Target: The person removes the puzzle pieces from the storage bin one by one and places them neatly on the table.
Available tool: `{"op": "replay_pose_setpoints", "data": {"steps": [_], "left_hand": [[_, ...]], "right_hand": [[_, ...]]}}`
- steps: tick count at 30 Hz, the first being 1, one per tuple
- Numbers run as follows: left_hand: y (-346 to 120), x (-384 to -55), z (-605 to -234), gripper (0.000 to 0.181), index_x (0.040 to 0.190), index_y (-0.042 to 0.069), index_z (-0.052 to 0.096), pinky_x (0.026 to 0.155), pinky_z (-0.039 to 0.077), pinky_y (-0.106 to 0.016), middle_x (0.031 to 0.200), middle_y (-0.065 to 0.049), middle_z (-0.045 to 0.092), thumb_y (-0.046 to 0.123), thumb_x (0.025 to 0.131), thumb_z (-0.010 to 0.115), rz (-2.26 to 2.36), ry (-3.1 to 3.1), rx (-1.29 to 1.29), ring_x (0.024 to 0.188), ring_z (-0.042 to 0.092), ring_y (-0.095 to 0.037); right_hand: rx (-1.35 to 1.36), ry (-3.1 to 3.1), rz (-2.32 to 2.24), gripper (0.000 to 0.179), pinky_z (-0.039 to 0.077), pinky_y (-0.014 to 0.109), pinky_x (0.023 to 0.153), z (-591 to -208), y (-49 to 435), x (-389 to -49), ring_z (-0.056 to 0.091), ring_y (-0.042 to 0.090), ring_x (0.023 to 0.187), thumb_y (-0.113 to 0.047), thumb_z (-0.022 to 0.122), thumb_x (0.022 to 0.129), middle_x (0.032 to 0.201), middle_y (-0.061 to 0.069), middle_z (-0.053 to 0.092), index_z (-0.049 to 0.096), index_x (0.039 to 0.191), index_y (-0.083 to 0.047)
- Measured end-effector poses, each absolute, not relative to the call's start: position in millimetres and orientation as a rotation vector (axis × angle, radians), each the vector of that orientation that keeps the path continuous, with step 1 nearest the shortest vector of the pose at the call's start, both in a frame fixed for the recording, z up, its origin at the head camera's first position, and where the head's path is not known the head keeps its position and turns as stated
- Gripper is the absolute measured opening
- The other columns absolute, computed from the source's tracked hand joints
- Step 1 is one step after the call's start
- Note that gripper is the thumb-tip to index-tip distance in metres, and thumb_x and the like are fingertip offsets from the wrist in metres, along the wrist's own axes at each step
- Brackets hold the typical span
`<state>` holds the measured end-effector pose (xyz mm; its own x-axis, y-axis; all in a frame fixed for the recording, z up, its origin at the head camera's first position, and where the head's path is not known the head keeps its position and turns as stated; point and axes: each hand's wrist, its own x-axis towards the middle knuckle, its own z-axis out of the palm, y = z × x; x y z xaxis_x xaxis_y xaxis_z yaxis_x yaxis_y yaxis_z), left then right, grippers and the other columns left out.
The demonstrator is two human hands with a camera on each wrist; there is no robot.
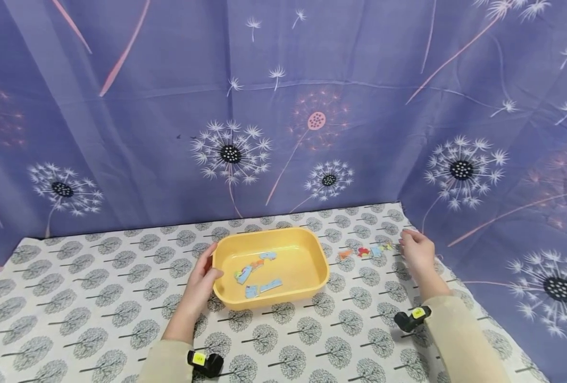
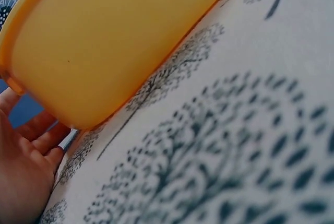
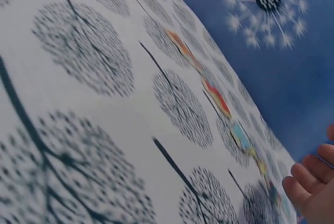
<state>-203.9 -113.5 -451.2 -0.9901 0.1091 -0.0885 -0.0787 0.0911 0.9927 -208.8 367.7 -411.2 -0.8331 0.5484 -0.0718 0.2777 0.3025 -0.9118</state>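
The left hand (image 1: pixel 202 275) grasps a yellow basin (image 1: pixel 307 268) at its near side edge, the thumb at the rim and the other fingers along the outer wall. Rightward of those fingers, inside the basin, lie flat jigsaw-like pieces: several blue pieces (image 1: pixel 270 285), a small orange piece (image 1: pixel 257 264) and a green piece (image 1: pixel 238 274) nearest the thumb.

The right hand (image 1: pixel 417 255) is released, its fingers loosely bent with nothing seen between them; whether they touch the tablecloth (image 1: pixel 307 346) cannot be told. Just leftward of these fingertips, outside the basin, runs a row of more pieces: yellow-green piece (image 1: pixel 386 247) closest, then light blue piece (image 1: pixel 376 251), red piece (image 1: pixel 363 251), and orange cutout (image 1: pixel 344 255) farthest from them. Beyond both hands' fingers hangs a purple-blue dandelion-print curtain (image 1: pixel 283 159).
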Motion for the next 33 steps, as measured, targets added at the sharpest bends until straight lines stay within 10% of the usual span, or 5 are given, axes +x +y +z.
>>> {"op": "replay_pose_setpoints", "data": {"steps": [8, 16, 23, 33], "left_hand": [[-112.8, -204.1, -453.3, 0.072, 0.15, 0.026, 0.025, 0.105, 0.043, -0.046, 0.144, -0.016, 0.038, 0.003, 0.085, 0.047, 2.047, 2.237, 0.029, 0.126, 0.044, -0.032], [-109.8, -206.2, -456.7, 0.072, 0.149, 0.026, 0.027, 0.105, 0.043, -0.045, 0.145, -0.014, 0.04, 0.005, 0.084, 0.049, 2.056, 2.24, 0.017, 0.127, 0.045, -0.031], [-110.3, -206.3, -455.8, 0.072, 0.149, 0.027, 0.028, 0.105, 0.044, -0.046, 0.143, -0.012, 0.042, 0.005, 0.084, 0.05, 2.066, 2.245, 0.003, 0.125, 0.046, -0.03], [-113.6, -206.1, -454.8, 0.071, 0.148, 0.026, 0.029, 0.108, 0.04, -0.047, 0.146, -0.014, 0.04, 0.006, 0.083, 0.05, 2.067, 2.268, 0.029, 0.129, 0.044, -0.032]], "right_hand": [[-0.466, -2.519, 1.407, 0.05, 0.053, 0.016, 0.081, -406.0, 335.1, -207.7, 0.055, 0.037, 0.113, -0.033, 0.04, 0.099, 0.136, 0.024, 0.051, 0.047, 0.135, 0.001], [-0.234, -2.659, 1.29, 0.044, 0.05, 0.018, 0.062, -398.3, 300.9, -203.5, 0.062, 0.025, 0.09, -0.032, 0.046, 0.097, 0.126, 0.021, 0.059, 0.055, 0.129, -0.003], [0.042, -2.677, 1.275, 0.037, 0.055, 0.041, 0.086, -391.3, 264.8, -200.9, 0.062, 0.032, 0.102, -0.025, 0.051, 0.096, 0.121, 0.02, 0.062, 0.059, 0.123, -0.001], [0.324, -2.643, 1.301, 0.029, 0.058, 0.03, 0.082, -388.2, 218.3, -200.2, 0.068, 0.03, 0.096, -0.016, 0.058, 0.092, 0.112, 0.02, 0.067, 0.064, 0.115, 0.001]]}}
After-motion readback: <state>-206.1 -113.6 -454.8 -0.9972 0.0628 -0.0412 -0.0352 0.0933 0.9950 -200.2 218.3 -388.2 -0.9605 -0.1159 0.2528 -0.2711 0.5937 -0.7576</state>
